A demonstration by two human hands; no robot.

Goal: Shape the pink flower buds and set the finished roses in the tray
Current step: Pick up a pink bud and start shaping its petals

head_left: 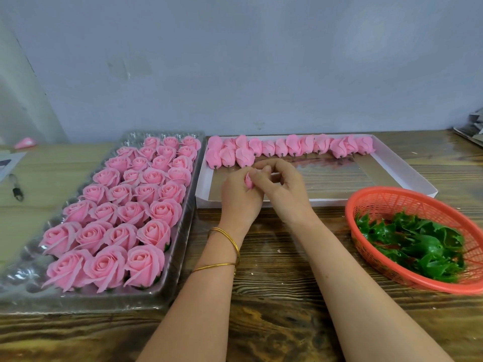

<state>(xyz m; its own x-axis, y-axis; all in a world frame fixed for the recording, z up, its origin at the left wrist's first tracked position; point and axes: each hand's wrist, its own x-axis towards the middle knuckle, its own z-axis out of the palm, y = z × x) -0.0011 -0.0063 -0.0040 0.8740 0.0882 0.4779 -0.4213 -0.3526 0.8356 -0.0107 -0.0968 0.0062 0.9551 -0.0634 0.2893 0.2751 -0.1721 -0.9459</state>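
Over the near edge of the box [326, 201] the left grip [240, 197] clasps a bud [249, 181] steady so the right grip [283, 186], pinching its petals, can shape it; the tray [23, 275] waits left of the box

Pale blue-grey wall [235, 61] fills upper half, scuffed, faint patch marks near centre. Whitish panel [18, 95] slants at upper left. Dark-grained wooden table [274, 296] spans lower frame; lighter yellowish board [47, 163] at left. Light soft, even.
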